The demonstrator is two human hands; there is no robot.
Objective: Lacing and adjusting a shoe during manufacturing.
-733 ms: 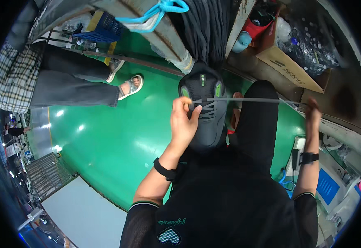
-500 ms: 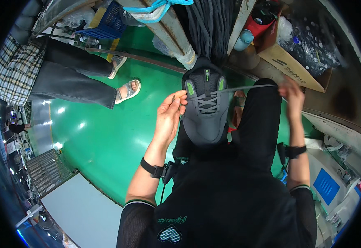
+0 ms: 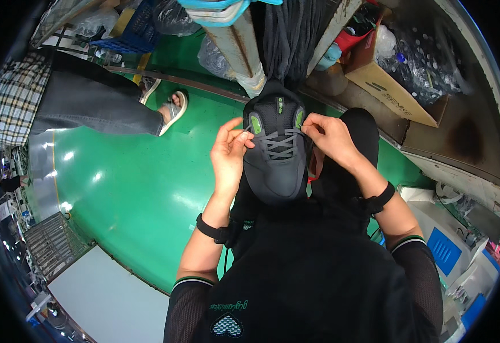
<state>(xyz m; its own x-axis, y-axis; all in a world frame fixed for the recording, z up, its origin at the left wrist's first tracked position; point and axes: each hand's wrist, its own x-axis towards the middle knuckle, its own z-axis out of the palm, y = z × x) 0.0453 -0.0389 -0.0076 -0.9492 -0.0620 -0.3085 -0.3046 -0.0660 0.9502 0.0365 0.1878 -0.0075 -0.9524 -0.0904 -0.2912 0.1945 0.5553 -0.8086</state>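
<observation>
A dark grey sneaker (image 3: 277,174) with green accents rests between my thighs, its toe toward me. Grey shoelace (image 3: 280,147) crosses over its tongue in several rows. On the shoe's left side, my left hand (image 3: 229,151) pinches thumb and forefinger together at the upper eyelets, with a bit of lace at the fingertips. My right hand (image 3: 329,136) pinches the lace close to the upper right eyelets, its fingertips touching the shoe's edge by the green patch. How much lace lies inside either pinch is hidden.
A bundle of dark laces (image 3: 290,43) hangs beyond the shoe beside a rusty metal post (image 3: 238,46). At the right, a cardboard box (image 3: 393,91) holds plastic-wrapped items. Another person's sandalled foot (image 3: 174,111) stands on the green floor (image 3: 141,177) at the left.
My right hand has come in from the far right to the shoe's upper right eyelets; the lace stretched out there no longer shows. My left hand stays beside the shoe.
</observation>
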